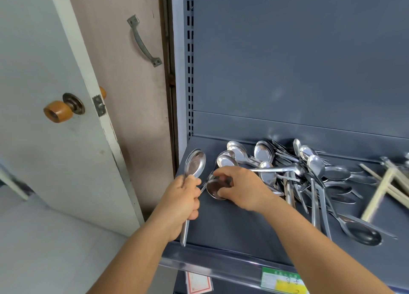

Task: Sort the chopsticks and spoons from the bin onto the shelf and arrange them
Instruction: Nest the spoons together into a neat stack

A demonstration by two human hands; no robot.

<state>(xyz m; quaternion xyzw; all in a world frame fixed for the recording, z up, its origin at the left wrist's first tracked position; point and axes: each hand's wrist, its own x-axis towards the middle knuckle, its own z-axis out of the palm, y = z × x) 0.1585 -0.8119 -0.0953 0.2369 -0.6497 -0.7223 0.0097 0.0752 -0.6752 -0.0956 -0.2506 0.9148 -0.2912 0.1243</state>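
My left hand grips a small stack of steel spoons by their handles, bowls up, at the left end of the grey shelf. My right hand pinches the bowl of another steel spoon lying on the shelf just right of the left hand. A loose heap of several spoons lies tangled behind and to the right of it. Pale chopsticks lie at the shelf's far right, partly cut off by the frame. No bin is in view.
The shelf's back panel rises behind the cutlery, with a slotted upright at its left. A white door with an orange knob stands open to the left. Price labels hang on the shelf's front rail.
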